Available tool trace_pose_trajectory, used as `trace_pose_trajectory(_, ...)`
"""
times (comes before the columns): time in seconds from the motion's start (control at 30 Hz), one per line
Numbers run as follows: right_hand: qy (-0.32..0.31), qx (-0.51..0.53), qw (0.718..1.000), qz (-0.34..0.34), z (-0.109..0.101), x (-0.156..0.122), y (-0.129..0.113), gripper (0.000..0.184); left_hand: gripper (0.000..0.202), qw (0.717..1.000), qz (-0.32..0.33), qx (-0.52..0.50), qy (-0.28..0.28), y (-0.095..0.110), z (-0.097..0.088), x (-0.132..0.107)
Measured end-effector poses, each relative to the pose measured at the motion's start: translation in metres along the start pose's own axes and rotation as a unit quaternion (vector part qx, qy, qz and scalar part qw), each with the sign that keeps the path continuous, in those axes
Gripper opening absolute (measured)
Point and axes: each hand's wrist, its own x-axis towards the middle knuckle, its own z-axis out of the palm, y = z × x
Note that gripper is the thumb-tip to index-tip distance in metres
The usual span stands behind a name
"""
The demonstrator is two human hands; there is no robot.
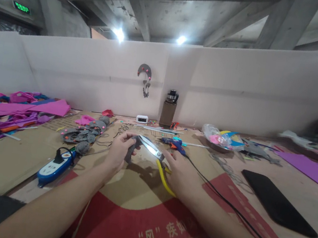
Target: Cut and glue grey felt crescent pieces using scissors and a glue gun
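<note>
My left hand [119, 151] is closed round a small piece of grey felt [131, 151], held up over the cardboard. My right hand [178, 174] grips yellow-handled scissors [155, 155]. Their shiny blades point left, and the tips meet the grey felt. Both hands hover above the tan and red cardboard sheet [136, 220] in front of me.
A blue glue gun [175, 143] lies just behind the hands, its black cord [224, 201] trailing right. A blue-white power strip [55, 164] sits left. Grey felt shapes [86, 133], pink and purple felt [26, 111], a brown bottle [169, 108], a white clock [142, 119] and a black sheet [277, 204] surround them.
</note>
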Motion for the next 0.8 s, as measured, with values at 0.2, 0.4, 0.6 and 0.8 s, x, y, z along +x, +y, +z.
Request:
trace_pose_trajectory(0.2, 0.006, -0.031, 1.0, -0.001, -0.0064, -0.0008, -0.0022, 0.042, 0.027, 1.0, 0.007, 0.012, -0.01, -0.0006, -0.0015, 0.0001)
trace_pose_trajectory(0.4, -0.013, -0.037, 0.999, -0.004, -0.0093, -0.0007, -0.0019, 0.043, 0.027, 1.0, 0.003, 0.014, -0.013, -0.0018, -0.0019, 0.001)
trace_pose_trajectory(0.6, -0.004, -0.057, 0.998, -0.016, -0.0077, -0.0004, -0.0006, 0.039, 0.029, 1.0, -0.003, 0.01, -0.014, -0.0012, -0.0012, 0.0006)
trace_pose_trajectory(0.8, 0.006, -0.072, 0.997, -0.02, -0.0088, -0.0007, -0.0004, 0.037, 0.031, 1.0, -0.01, 0.013, -0.016, -0.0022, -0.0021, 0.0028)
